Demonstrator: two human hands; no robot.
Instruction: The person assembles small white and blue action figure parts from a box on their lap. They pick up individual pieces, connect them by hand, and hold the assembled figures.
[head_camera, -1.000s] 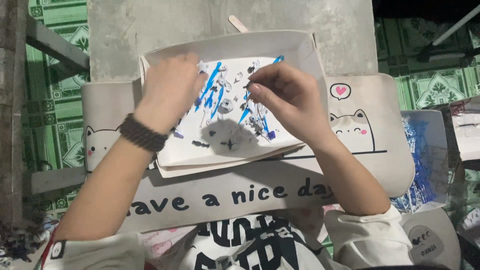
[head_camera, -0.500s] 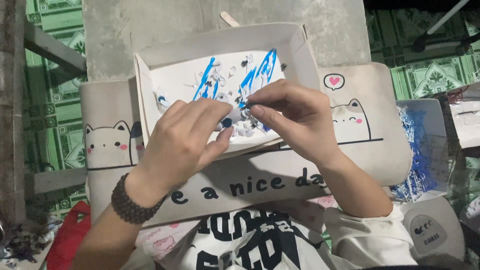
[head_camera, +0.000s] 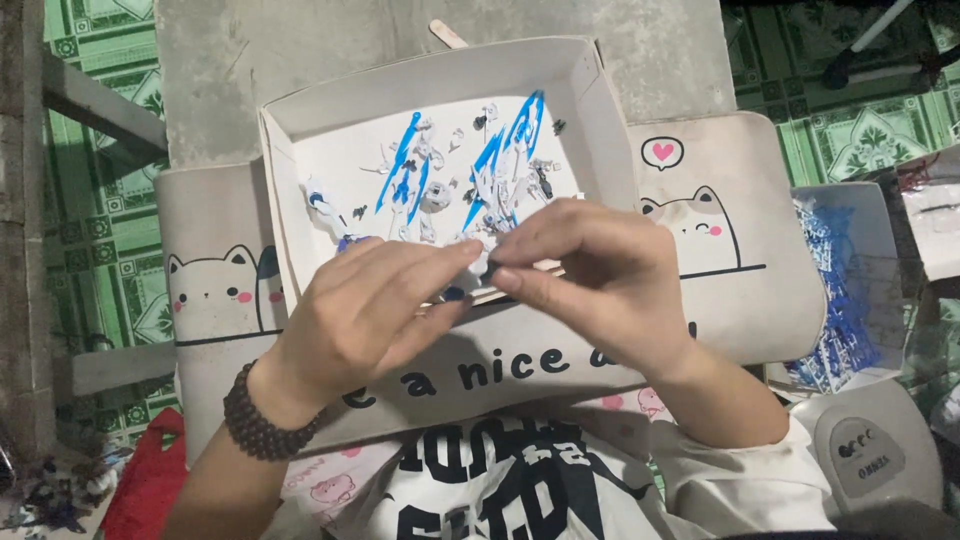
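Note:
A shallow white cardboard tray (head_camera: 285, 175) rests on a lap desk and holds several small white, grey and blue plastic model parts (head_camera: 470, 175). My left hand (head_camera: 365, 310) and my right hand (head_camera: 595, 270) meet over the tray's near edge. Their fingertips pinch one tiny white and dark part (head_camera: 482, 258) between them. Most of that part is hidden by my fingers. A dark bead bracelet (head_camera: 262, 420) circles my left wrist.
The beige lap desk (head_camera: 700, 290) with cat drawings lies across my knees. A second box with blue plastic frames (head_camera: 835, 290) stands to the right. A grey device (head_camera: 870, 450) sits at lower right, a red bag (head_camera: 150, 485) at lower left. Green patterned floor tiles surround.
My left hand left the tray's inside and came to the near edge. Both hands have closed together, fingertips now pinching the same small part.

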